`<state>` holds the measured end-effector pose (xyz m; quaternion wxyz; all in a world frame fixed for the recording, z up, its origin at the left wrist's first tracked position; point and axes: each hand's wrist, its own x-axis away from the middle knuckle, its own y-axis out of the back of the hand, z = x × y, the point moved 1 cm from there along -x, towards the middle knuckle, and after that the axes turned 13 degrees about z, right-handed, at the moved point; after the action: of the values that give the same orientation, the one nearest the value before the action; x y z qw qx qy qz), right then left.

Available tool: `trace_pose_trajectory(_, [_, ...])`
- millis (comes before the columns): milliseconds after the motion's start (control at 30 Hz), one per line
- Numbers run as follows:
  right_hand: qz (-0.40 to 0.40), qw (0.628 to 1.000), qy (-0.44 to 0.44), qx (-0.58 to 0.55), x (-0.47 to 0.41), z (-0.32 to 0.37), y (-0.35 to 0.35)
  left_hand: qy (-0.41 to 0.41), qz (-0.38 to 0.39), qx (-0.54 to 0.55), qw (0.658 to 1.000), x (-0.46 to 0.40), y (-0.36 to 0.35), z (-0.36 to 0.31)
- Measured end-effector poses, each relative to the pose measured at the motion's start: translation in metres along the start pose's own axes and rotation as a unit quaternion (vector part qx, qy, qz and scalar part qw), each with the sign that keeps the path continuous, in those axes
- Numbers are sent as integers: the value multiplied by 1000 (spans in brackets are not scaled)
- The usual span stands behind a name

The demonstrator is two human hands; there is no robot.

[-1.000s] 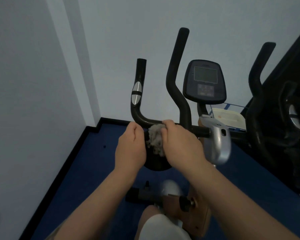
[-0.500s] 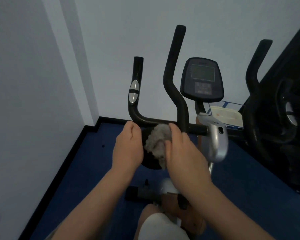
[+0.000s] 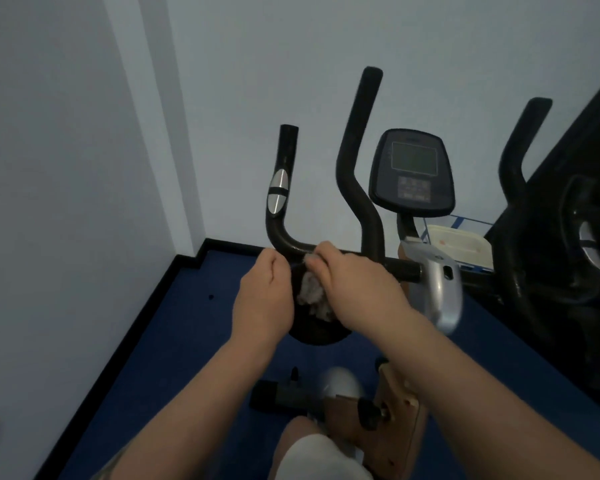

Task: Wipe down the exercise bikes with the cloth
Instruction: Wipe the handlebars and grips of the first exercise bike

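Both hands work at the handlebar: the right hand pinches the grey cloth against the bar, while the left hand is curled beside it, its grip hidden. The loosely bunched cloth could slip free, leaving the bend unwiped.

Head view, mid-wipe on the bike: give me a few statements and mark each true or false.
1. The right hand holds the cloth against the handlebar. True.
2. The left hand holds a spray bottle. False: no bottle shows in it; it sits beside the cloth.
3. The console screen is lit. False: it looks dark.
4. The floor is blue. True.
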<state>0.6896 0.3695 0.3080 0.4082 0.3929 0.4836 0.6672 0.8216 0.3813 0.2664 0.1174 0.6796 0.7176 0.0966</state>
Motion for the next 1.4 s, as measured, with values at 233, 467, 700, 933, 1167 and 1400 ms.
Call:
trace_pose_trajectory(233, [18, 999, 11, 28, -3, 9, 2, 7, -3, 1, 1000, 1, -1, 0])
trace_pose_trajectory(467, [38, 998, -23, 49, -17, 18, 9, -10, -16, -5, 1000, 0, -1, -1])
trace_pose_trajectory(700, [-20, 995, -98, -1, 35, -1, -9, -18, -17, -8, 1000, -1, -1, 1])
trace_pose_trajectory(933, [-38, 994, -85, -55, 61, 8, -13, -10, -6, -4, 1000, 0, -2, 1])
trace_pose_trajectory(1167, [-105, 983, -47, -143, 57, -33, 37, 9, 51, -113, 992, -3, 10, -5])
trace_pose_trajectory(1400, [-181, 973, -53, -131, -15, -62, 39, -114, 32, -315, 942, -44, -9, -56])
